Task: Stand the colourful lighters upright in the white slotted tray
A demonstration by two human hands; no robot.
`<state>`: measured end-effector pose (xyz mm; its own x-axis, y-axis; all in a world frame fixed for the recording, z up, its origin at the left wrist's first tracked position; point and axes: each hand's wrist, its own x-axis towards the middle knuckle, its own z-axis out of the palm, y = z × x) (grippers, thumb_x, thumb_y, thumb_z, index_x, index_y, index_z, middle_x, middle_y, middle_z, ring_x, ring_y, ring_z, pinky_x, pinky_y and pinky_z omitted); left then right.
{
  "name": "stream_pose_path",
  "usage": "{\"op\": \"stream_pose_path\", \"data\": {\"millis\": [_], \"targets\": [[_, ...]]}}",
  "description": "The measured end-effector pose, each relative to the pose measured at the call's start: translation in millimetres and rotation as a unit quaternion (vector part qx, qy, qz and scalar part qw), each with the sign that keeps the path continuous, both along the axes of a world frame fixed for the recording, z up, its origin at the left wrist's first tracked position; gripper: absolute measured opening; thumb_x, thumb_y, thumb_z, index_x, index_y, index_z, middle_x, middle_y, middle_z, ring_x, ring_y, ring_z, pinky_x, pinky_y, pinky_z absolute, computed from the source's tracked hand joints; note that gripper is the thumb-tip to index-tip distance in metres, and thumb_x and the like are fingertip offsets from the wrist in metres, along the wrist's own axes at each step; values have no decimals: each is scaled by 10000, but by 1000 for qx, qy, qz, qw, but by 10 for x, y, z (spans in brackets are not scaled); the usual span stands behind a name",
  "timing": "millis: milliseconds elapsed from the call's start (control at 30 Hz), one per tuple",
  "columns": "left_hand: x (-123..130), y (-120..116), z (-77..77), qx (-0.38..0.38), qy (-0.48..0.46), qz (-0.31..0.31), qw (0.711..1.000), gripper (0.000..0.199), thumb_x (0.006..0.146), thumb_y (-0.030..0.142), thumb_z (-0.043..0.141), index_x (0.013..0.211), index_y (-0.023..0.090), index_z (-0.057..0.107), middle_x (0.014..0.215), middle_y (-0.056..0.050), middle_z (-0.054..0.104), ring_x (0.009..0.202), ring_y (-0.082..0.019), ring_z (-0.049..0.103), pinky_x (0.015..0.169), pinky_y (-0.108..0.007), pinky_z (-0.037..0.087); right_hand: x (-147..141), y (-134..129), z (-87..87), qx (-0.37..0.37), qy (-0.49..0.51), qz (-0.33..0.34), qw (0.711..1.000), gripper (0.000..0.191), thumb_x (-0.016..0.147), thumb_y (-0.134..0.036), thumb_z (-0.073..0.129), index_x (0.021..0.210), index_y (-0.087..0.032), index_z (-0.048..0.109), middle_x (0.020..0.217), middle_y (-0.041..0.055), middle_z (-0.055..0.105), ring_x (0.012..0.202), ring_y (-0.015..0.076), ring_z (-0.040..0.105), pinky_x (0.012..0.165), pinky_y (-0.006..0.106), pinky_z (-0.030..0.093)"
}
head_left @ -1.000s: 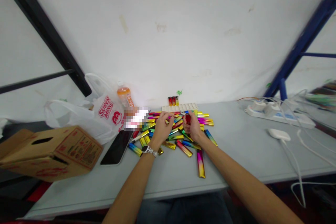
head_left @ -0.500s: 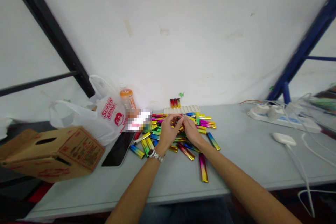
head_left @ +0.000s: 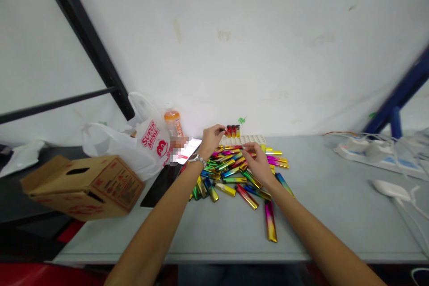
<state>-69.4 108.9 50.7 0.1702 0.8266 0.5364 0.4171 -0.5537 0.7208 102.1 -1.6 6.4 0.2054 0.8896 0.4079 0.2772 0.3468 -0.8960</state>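
My left hand point(head_left: 212, 139) is raised at the left end of a pale tray point(head_left: 248, 139) with rows of holes. It pinches a small lighter point(head_left: 222, 130) by its dark end; most of it is hidden by the fingers. Just right of it, three shiny red and gold lighters point(head_left: 233, 131) stand upright in the tray. My right hand point(head_left: 257, 159) is closed at the back of a loose pile of metallic, multicoloured lighters point(head_left: 231, 165). Its thumb and fingertips meet at the end of a red one; whether they grip it is hard to see.
On the left are a cardboard box point(head_left: 87, 187), a white plastic bag point(head_left: 144, 143), an orange-capped bottle point(head_left: 173, 121) and a dark phone or tablet point(head_left: 161, 185). A power strip point(head_left: 378, 156) and white charger point(head_left: 390, 189) with cables lie right. A wall point(head_left: 284, 53) backs the table.
My hands were together over the pile and have parted. The left has moved up to the tray beside the standing lighters; the right stays over the pile. The view has shifted slightly.
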Motion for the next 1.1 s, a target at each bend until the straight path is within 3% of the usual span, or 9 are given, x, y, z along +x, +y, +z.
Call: {"op": "stream_pose_path", "data": {"millis": [100, 233, 467, 667, 767, 933, 1100], "targets": [[-15, 290, -5, 5, 86, 19, 996, 203, 851, 123, 611, 986, 173, 754, 929, -64, 779, 895, -200, 729, 931, -346, 554, 0, 2, 3, -13, -5, 18, 1000, 253, 863, -402, 551, 987, -187, 600, 938, 57, 644, 872, 208, 606, 828, 362, 480], [-10, 503, -80, 9, 149, 26, 988, 224, 844, 113, 606, 992, 165, 765, 962, -73, 781, 905, -204, 726, 951, -348, 544, -13, -19, 15, -17, -30, 28, 999, 215, 868, -381, 537, 938, -189, 604, 909, 45, 649, 850, 200, 603, 816, 346, 468], [44, 639, -114, -18, 137, 14, 990, 215, 854, 140, 614, 1002, 154, 770, 965, -74, 782, 897, -192, 726, 942, -331, 549, 20, 0, 70, -27, -56, 33, 998, 232, 866, -391, 527, 868, -180, 625, 870, 47, 661, 835, 203, 599, 799, 338, 454], [103, 727, -140, -21, 137, 3, 990, 198, 866, 168, 623, 992, 167, 776, 961, -71, 768, 883, -185, 709, 940, -323, 545, 161, 168, 87, -23, -58, 14, 998, 239, 857, -393, 525, 837, -182, 636, 832, 43, 670, 832, 204, 607, 801, 333, 454], [87, 748, -189, 19, 172, 11, 985, 219, 886, 203, 601, 1024, 174, 768, 998, -75, 713, 893, -179, 675, 930, -324, 540, 244, 290, 111, -22, -108, -2, 994, 213, 861, -358, 516, 822, -183, 630, 816, 41, 660, 810, 197, 598, 783, 324, 446], [50, 580, -260, 145, 302, 69, 940, 384, 912, 182, 490, 1244, 230, 677, 1177, -101, 546, 1077, -224, 556, 968, -378, 484, 344, 412, 170, -56, -294, -44, 953, 183, 866, -267, 513, 875, -176, 672, 938, 83, 663, 926, 223, 583, 860, 358, 412], [72, 311, -208, 130, 400, 106, 901, 540, 895, 159, 457, 1425, 249, 503, 1284, -136, 495, 1151, -282, 489, 943, -426, 445, 325, 376, 221, -75, -468, 51, 879, 297, 817, -186, 540, 1044, -212, 729, 1072, 133, 644, 1093, 312, 544, 950, 461, 355]]}}
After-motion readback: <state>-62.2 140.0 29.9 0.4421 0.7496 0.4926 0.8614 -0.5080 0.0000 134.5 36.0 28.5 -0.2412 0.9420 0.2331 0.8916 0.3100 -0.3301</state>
